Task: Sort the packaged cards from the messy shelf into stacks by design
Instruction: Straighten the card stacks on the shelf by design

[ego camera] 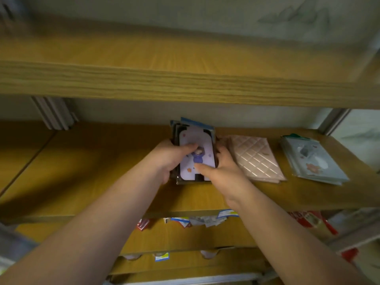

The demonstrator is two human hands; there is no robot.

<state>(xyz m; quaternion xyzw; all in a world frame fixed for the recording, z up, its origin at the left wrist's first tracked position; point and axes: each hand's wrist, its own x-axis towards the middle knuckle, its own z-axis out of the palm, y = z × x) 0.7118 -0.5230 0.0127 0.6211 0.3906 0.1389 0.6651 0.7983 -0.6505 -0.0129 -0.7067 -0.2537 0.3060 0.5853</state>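
Along the bottom of the frame, lower wooden shelves (185, 239) hold blurred small packets in red, blue and white. Two bare forearms rise from the lower corners to the centre. There the left hand (166, 159) grips the left edge of a stack of clear-wrapped cards (195, 153), thumb lying across the top card (a pale lilac one with a small figure in purple). The right hand (221, 167) holds the stack's right edge, thumb pressing the card's lower part. The stack rests on the middle wooden shelf (82, 161). Right of it lies a pink quilted-pattern card stack (255, 159); further right, a grey-blue card stack (312, 161). Above runs the upper wooden shelf (185, 83).
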